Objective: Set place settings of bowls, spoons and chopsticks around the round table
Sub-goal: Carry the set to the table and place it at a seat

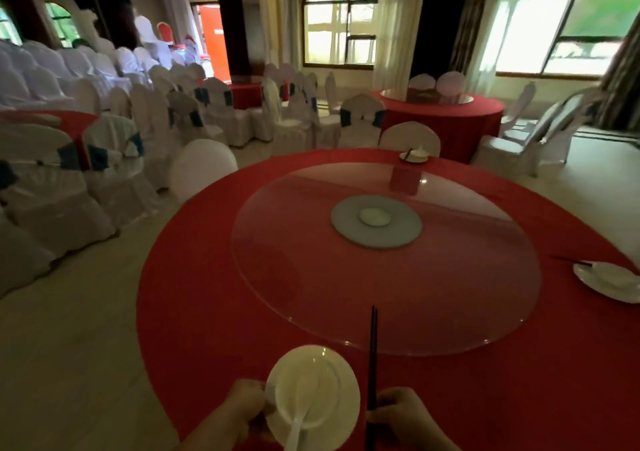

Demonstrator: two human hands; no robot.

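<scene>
At the near edge of the round table (194, 298), the left hand (239, 412) grips the rim of a white plate (343, 398) that carries a bowl (308, 388) with a white spoon (298, 419) lying in it. The right hand (405, 416) is closed around a pair of dark chopsticks (372, 357), which point toward the glass turntable (384, 270). Two finished settings are on the table, one at the right edge (606, 280) and one at the far side (414, 156). I think the risk is the stack: if the plate tilts, the bowl may slide, and the spoon handle already hangs over the near rim. The chopsticks, held only at their near ends, could roll apart when released.
</scene>
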